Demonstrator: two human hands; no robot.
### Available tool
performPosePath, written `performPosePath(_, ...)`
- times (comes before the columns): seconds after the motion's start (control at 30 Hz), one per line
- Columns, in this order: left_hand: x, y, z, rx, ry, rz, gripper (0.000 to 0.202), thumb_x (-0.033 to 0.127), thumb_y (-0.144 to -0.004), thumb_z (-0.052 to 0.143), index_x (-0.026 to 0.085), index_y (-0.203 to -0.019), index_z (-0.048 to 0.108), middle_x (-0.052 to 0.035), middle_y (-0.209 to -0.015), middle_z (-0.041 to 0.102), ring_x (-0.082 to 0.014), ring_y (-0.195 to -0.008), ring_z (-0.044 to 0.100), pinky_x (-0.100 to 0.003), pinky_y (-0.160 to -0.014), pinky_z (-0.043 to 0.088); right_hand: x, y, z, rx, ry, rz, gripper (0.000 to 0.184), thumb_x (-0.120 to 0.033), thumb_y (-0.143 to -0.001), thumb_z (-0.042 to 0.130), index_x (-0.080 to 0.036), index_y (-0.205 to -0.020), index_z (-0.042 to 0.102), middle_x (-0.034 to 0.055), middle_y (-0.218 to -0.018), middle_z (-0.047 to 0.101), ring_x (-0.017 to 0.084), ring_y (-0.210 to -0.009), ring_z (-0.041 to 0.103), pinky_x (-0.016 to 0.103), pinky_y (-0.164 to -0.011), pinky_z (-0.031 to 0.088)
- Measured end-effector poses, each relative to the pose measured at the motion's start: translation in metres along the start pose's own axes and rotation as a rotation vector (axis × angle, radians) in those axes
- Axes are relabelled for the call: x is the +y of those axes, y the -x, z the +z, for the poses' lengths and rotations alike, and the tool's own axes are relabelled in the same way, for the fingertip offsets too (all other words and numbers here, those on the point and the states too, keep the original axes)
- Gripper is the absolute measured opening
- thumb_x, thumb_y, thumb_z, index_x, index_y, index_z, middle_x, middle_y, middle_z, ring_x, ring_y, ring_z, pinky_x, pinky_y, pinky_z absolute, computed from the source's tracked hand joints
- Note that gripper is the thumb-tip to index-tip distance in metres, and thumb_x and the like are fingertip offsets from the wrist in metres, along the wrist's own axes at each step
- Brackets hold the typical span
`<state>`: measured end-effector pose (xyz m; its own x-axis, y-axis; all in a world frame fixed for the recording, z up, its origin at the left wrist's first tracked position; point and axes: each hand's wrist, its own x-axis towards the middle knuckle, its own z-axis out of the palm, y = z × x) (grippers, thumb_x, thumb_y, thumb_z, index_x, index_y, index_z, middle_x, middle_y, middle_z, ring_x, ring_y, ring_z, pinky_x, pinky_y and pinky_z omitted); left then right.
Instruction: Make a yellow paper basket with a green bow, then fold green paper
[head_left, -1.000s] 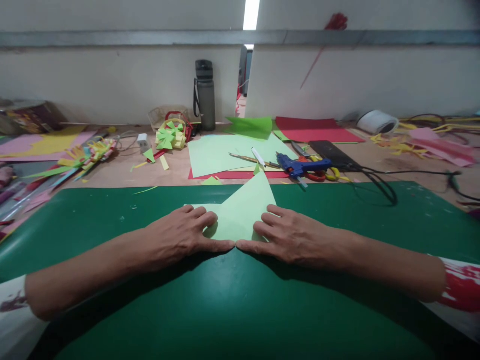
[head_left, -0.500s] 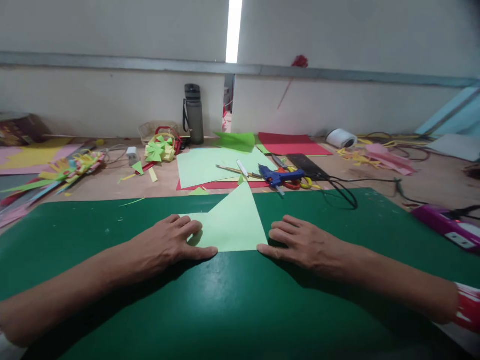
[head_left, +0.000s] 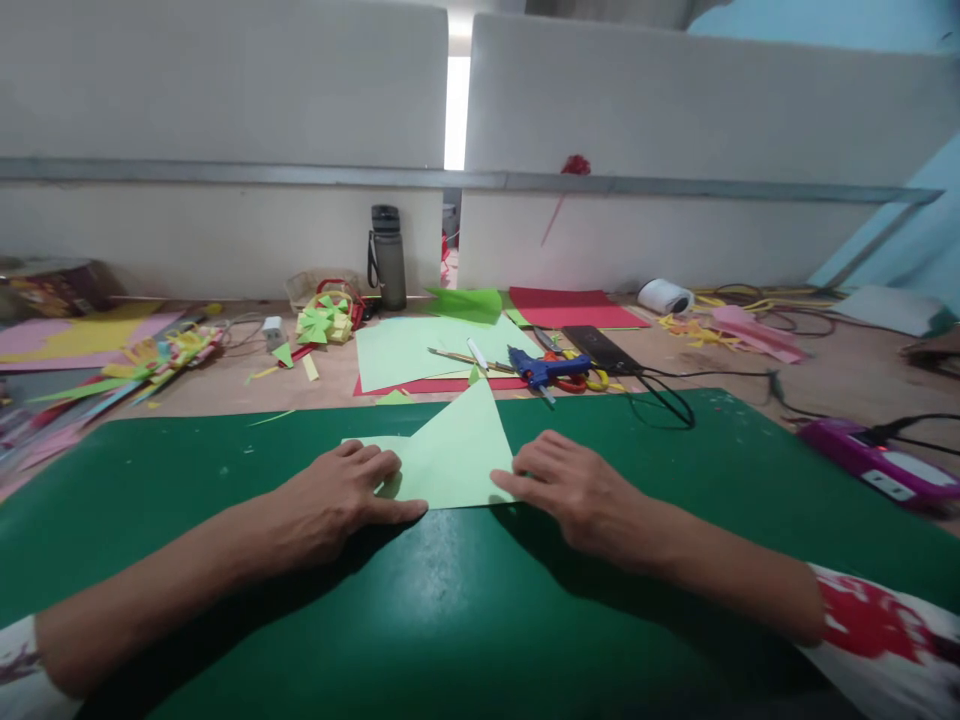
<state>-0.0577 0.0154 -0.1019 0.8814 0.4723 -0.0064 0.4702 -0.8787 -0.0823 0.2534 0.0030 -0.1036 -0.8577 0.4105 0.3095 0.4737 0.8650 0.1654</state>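
A light green sheet of paper (head_left: 455,455), folded into a triangle, lies on the dark green cutting mat (head_left: 480,610). My left hand (head_left: 341,495) rests flat on the paper's left edge, fingers stretched out, thumb along the bottom fold. On the right lower corner my right hand (head_left: 570,485) presses down with its fingers spread flat. Neither hand grips anything.
Behind the mat lie light green sheets (head_left: 420,345) on red paper, a blue glue gun (head_left: 544,367), scissors (head_left: 589,380), a black device with cables (head_left: 600,348), a grey bottle (head_left: 385,257), paper flowers (head_left: 324,320) and strips (head_left: 135,360). A purple device (head_left: 877,465) sits right.
My right hand has slid left from beside the paper back onto its right corner. The view has tilted up a little; the left hand stays on the left edge.
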Motion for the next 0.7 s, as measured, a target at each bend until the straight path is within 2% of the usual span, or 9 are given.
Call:
performPosePath(0.13, 0.017, -0.006, -0.012, -0.043, 0.046, -0.022, 0.042, 0.022, -0.091, 0.041, 0.032, -0.131, 0.044, -0.0072, -0.094, 0.049, -0.0213, -0.078, 0.046, -0.035, -0.073, 0.034, -0.012, -0.021, 0.010, -0.101, -0.036, -0.066, 0.033, -0.009, -0.090, 0.037, -0.014, -0.113, 0.059, 0.0071, -0.079, 0.056, 0.019, -0.071, 0.044, 0.037, -0.073, 0.036)
performPosePath(0.23, 0.022, -0.012, -0.015, -0.049, 0.090, -0.023, 0.041, 0.041, -0.093, 0.038, 0.033, -0.132, 0.043, -0.0062, -0.090, 0.047, -0.0217, -0.076, 0.046, -0.036, -0.071, 0.035, -0.010, -0.022, 0.015, -0.125, -0.054, -0.058, 0.034, -0.009, -0.089, 0.038, -0.017, -0.114, 0.058, 0.0073, -0.082, 0.056, 0.019, -0.073, 0.044, 0.040, -0.078, 0.035)
performPosePath(0.3, 0.020, -0.012, -0.014, -0.048, 0.112, -0.023, 0.042, 0.047, -0.093, 0.036, 0.034, -0.132, 0.043, -0.0061, -0.090, 0.047, -0.0218, -0.076, 0.046, -0.036, -0.072, 0.036, -0.007, -0.019, 0.018, -0.114, -0.076, -0.054, 0.035, -0.008, -0.089, 0.038, -0.018, -0.115, 0.058, 0.0075, -0.083, 0.055, 0.020, -0.075, 0.044, 0.042, -0.080, 0.034)
performPosePath(0.5, 0.005, 0.011, -0.004, -0.021, 0.177, -0.056, 0.042, 0.050, -0.092, 0.037, 0.031, -0.127, 0.050, -0.0079, -0.099, 0.048, -0.0227, -0.084, 0.045, -0.039, -0.081, 0.036, -0.004, -0.012, 0.025, -0.059, -0.133, -0.054, 0.033, -0.009, -0.090, 0.037, -0.016, -0.115, 0.057, 0.0080, -0.083, 0.054, 0.020, -0.075, 0.044, 0.041, -0.076, 0.035)
performPosePath(0.7, -0.005, 0.051, 0.001, 0.005, 0.232, -0.166, 0.039, 0.043, -0.094, 0.036, 0.027, -0.124, 0.055, -0.0094, -0.101, 0.048, -0.0236, -0.086, 0.044, -0.039, -0.078, 0.036, -0.003, -0.012, 0.027, -0.013, -0.150, -0.052, 0.034, -0.006, -0.089, 0.037, -0.016, -0.114, 0.057, 0.0073, -0.082, 0.054, 0.020, -0.073, 0.045, 0.038, -0.073, 0.035)
